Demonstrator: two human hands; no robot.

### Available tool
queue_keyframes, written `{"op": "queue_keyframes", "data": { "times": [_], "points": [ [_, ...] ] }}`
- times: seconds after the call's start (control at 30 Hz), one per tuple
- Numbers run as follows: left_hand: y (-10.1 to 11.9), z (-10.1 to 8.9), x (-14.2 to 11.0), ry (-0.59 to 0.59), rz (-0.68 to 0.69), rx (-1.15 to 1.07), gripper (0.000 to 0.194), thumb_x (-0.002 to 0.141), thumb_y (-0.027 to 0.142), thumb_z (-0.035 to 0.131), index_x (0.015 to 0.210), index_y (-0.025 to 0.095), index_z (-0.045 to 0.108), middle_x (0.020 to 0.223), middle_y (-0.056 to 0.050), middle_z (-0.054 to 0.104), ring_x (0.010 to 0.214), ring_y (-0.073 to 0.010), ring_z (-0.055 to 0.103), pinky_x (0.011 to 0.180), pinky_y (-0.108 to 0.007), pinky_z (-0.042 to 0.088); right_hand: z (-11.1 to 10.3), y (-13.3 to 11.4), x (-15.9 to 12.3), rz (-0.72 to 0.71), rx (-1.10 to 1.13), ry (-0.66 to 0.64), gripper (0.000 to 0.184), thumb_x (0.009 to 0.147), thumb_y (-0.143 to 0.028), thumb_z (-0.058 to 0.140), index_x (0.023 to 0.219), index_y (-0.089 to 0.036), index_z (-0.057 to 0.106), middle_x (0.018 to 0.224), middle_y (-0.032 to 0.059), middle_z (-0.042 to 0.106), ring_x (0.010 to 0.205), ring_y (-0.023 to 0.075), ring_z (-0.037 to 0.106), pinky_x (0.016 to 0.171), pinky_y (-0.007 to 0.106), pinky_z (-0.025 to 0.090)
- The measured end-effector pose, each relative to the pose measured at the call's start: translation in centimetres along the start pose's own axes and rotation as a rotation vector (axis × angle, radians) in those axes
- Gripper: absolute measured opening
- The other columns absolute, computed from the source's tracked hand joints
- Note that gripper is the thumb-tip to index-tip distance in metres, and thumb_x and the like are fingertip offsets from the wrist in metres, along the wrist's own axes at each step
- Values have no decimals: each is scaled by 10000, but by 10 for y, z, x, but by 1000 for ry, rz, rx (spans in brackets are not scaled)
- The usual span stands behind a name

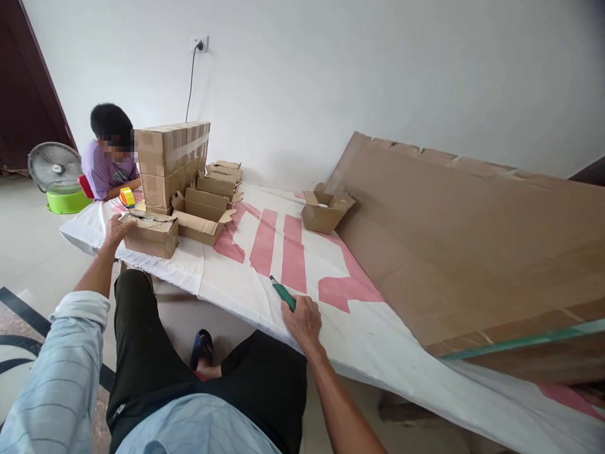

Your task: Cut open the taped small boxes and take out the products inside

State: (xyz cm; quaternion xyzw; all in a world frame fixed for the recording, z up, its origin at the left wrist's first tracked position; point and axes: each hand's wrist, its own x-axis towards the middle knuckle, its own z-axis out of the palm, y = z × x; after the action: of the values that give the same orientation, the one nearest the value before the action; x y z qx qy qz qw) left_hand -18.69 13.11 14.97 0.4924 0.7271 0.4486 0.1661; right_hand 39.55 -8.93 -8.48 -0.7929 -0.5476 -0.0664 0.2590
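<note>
We are counting two hands of our own, one knife and one torn-topped carton. Our left hand (118, 231) is grasping the left end of the torn-topped carton (154, 239), which is sitting at the near left edge of the cloth-covered table (231, 280). Our right hand (305, 320) is clenching the green-handled knife (284, 297), its blade pointing away from us. One roll of yellow tape (126, 197) is standing beyond the carton, and one open box (322, 217) is standing alone beside a big cardboard sheet (472, 252). Beside the carton at least three open boxes (201, 227) are running back in a row — they are overlapping, so we are losing the exact count. The stack of taped cartons (172, 151) is partly hiding one co-worker (109, 167). We are not making out the torn-topped carton's contents — nor whether the blade is touching the cloth.
</note>
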Motion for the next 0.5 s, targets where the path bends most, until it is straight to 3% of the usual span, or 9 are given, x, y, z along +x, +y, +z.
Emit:
{"op": "queue_keyframes", "data": {
  "times": [0.23,0.5],
  "points": [
    [-29,10,-10,-1,57,-30,693,750,425,967,1337,143,728,1307,-178,789,1305,-386,731,1198,-509,563,-3,-2,-3,20,31,10,271,1022,-340,580,1147,-174,754,1159,195,758,1142,379,647,988,475,501],
    [-47,27,-54,-82,224,-141,803,643,530,974,1339,181,778,1151,-76,740,1076,-313,720,986,-412,588,-6,-2,-1,36,48,-13,289,1003,-337,602,1159,-150,758,1188,217,759,1144,378,629,1010,477,493]
  ]
}}
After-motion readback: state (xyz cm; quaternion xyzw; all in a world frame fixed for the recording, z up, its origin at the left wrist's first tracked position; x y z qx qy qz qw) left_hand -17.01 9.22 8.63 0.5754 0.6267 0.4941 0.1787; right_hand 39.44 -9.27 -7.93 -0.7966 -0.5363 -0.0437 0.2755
